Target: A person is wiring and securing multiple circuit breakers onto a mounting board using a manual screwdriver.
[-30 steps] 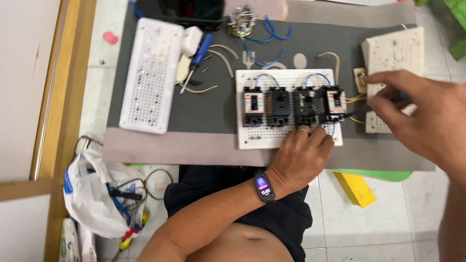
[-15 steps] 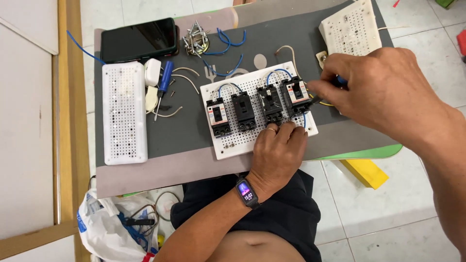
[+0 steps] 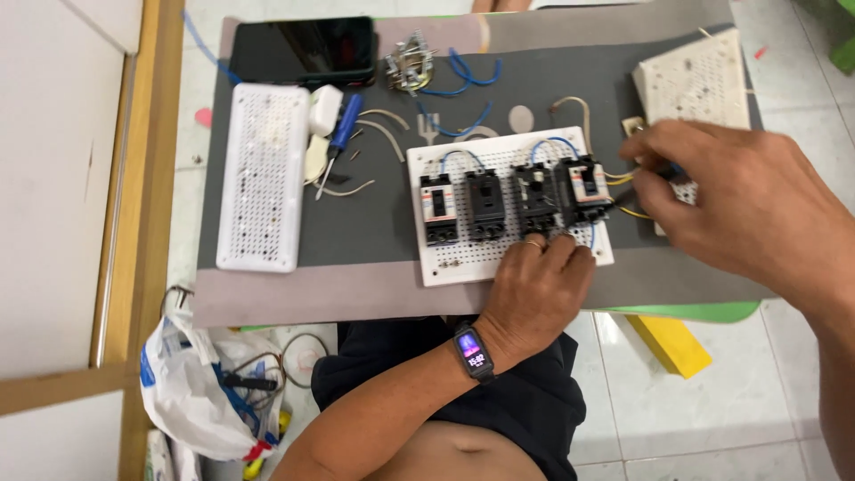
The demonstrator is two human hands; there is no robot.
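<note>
Sitting near the middle of a dark grey mat (image 3: 356,223) on the counter, the white perforated board (image 3: 508,207) carries four black circuit breakers (image 3: 517,203) in a row, linked across their tops by short blue wire loops (image 3: 463,156). Two breakers show pale labels with a red patch; the other two look plain black.

The left hand (image 3: 534,289) rests on the board's near edge, fingers (image 3: 557,249) curled together and pressing down just below the right-hand breakers; a ring shows on one finger and a dark smart band (image 3: 472,350) circles the wrist. The right hand (image 3: 744,209) reaches in from the right, fingertips pinched together on something dark beside the last breaker, where yellow wires (image 3: 623,183) come out. What it pinches is too blurred and covered to name.

Farther left lie a long white perforated block (image 3: 263,174), a blue-handled screwdriver (image 3: 340,134) and loose wire offcuts. A dark phone (image 3: 303,49) lies at the mat's far edge, and another white board (image 3: 699,76) sits far right, partly hidden by the right hand. Below the counter, a plastic bag (image 3: 191,392) is cut off by the frame.
</note>
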